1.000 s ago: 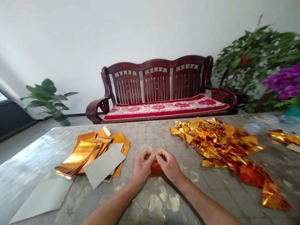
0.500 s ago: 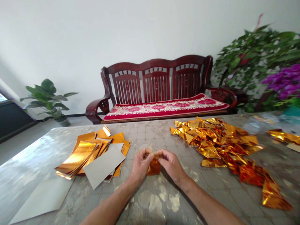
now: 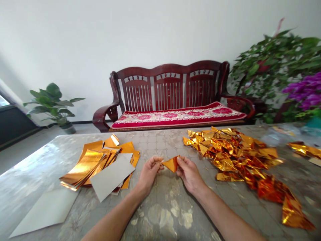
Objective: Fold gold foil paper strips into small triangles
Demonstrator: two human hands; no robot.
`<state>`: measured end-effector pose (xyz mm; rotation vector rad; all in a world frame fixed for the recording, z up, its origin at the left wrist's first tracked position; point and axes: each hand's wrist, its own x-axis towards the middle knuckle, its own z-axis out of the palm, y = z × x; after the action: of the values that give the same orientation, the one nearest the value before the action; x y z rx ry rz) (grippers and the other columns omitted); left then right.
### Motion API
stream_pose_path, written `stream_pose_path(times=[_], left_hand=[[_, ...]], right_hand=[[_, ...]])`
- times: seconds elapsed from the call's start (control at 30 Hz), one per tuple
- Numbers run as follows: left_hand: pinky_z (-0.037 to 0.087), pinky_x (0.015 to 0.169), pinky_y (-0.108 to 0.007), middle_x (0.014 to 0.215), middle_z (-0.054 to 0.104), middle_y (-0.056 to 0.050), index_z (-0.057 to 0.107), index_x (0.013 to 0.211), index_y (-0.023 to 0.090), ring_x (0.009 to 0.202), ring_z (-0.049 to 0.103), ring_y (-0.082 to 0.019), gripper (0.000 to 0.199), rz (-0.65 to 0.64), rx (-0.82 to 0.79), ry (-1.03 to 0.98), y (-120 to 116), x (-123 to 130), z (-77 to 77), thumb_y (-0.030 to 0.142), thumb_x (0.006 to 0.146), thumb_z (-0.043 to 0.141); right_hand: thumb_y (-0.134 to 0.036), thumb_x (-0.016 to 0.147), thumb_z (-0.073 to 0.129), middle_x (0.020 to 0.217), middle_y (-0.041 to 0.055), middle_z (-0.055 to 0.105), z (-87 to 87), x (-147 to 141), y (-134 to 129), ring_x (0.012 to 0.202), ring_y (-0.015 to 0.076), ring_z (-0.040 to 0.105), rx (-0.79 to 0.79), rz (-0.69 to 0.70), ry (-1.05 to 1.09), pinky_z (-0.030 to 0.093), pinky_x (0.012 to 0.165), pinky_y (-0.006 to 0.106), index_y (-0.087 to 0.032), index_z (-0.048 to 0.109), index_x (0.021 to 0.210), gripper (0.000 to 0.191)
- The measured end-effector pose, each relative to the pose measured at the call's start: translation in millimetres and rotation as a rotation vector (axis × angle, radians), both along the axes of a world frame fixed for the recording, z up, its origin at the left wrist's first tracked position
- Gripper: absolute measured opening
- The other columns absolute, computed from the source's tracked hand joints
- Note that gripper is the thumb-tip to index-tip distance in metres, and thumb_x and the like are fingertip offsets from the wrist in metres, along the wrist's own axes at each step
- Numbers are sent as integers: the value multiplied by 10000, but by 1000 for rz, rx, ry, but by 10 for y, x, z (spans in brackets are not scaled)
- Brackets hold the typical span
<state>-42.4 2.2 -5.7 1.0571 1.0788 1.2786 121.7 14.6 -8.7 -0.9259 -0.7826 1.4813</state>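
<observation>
A small folded piece of orange-gold foil [image 3: 171,164] was held up just above the desk [image 3: 160,209], near its middle. The left hand [image 3: 149,172] pinched its left tip, and the right hand [image 3: 190,174] gripped its right side. The fingers [image 3: 180,161] of both hands were closed on the foil, and the piece spanned the gap between them.

To the left lay a fanned stack of cut gold foil strips [image 3: 85,165], with a grey card sheet [image 3: 111,175] tilted across its right part. A larger grey card [image 3: 46,211] lay flat near the desk's left front corner, just below the stack. To the right, a wide heap of folded foil pieces [image 3: 233,152] ran diagonally from the far edge toward the right front of the desk, close beside the right hand but not touching it. Another strip of foil [image 3: 304,150] lay by the right edge.

Nothing stood between the hands and the person's forearms, which rested toward the near edge. Patterned desk surface showed between the left hand and the stack. Beyond the far edge stood a dark wooden bench [image 3: 170,90].
</observation>
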Motion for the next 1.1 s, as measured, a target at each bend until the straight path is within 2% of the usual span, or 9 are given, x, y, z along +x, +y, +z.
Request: stream_pose_path(times=[0.13, 0.27, 0.57, 0.9, 1.0, 1.1], left_hand=[[465, 638, -217, 890, 660, -27, 629, 1147, 193, 765, 638, -136, 433, -164, 64, -85, -33, 21, -2, 302, 743, 740], [475, 651, -229, 813, 620, -4, 632, 1230, 211, 734, 633, -131, 485, -186, 173, -75, -45, 21, 18, 321, 769, 740], [436, 624, -224, 764, 645, -10, 730, 1090, 199, 635, 556, -105, 321, -180, 219, 80, -10, -52, 41, 337, 802, 696], [425, 545, -226, 674, 641, -5, 726, 895, 182, 534, 540, -109, 227, -165, 240, 162, -28, -62, 114, 369, 766, 719], [415, 531, -219, 608, 610, 10, 713, 854, 180, 521, 535, -111, 206, -153, 223, 165, -29, -60, 107, 356, 748, 734], [402, 517, -211, 593, 598, 14, 703, 824, 177, 514, 519, -104, 202, -143, 223, 164, -21, -64, 81, 360, 743, 733]], right_hand=[[-441, 578, 877, 685, -15, 648, 34, 22, 9, 532, 82, 534, -80, -5, 96, 435, 421, 157, -175, 657, 780, 400], [-409, 590, 880, 699, -9, 665, 31, 18, -4, 546, 81, 554, -117, 23, 119, 466, 437, 148, -168, 673, 782, 371], [-401, 526, 911, 667, -13, 652, -18, 23, 4, 570, 84, 568, -157, 81, 106, 479, 453, 147, -148, 685, 726, 394], [-361, 584, 855, 690, 0, 646, 38, -6, -40, 535, 82, 540, -165, 121, -10, 453, 429, 165, -143, 691, 750, 320], [-396, 581, 848, 674, -8, 635, 34, -23, -49, 525, 83, 526, -145, 115, -37, 418, 409, 166, -148, 676, 746, 344], [-439, 611, 820, 612, -27, 598, 26, -45, -58, 463, 71, 456, -91, 90, -82, 332, 361, 169, -157, 646, 719, 348]])
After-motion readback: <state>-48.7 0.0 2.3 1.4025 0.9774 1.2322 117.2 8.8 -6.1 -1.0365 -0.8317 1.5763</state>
